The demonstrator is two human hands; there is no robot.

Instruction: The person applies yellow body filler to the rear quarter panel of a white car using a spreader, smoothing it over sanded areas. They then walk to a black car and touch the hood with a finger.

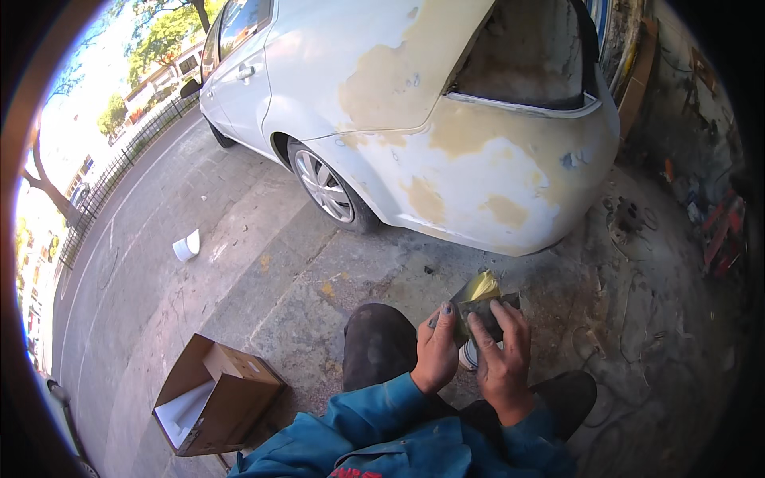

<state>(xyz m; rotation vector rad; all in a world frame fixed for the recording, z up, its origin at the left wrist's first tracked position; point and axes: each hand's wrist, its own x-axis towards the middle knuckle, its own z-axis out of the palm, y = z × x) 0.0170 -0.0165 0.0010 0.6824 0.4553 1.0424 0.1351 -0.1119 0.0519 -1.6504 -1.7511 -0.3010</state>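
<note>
Both hands were closed on one thing, a flat dark piece (pixel 480 306) with a glossy yellow portion (pixel 482 287) at its far edge. It was held between them, just beyond the knees, right of centre in the scene. Left hand (pixel 435 352): thumb laid along the piece's left side, a narrow grip; its other fingers mostly hidden. Right hand (pixel 505 365): fingers spread over the near face, thumb not clearly shown. Could not tell whether the dark piece was a stiff tool or a folded sheet, nor whether the yellow was a coating or a wrapping.

A pale round container (pixel 468 357) showed in the gap between the hands, lower than the piece; its contents were hidden.

Handling, by judgement: the left pinch was best kept steady as the anchor, with the right fingers pressing evenly so the piece would neither twist nor buckle. Fingertips were better off the yellow portion, in case it was soft or sticky. Keeping the piece over the container looked sensible, should anything drop.

Surroundings: a white car (pixel 311 88) with tan patches stood far side; an open cardboard box (pixel 233 408) sat near left.
</note>
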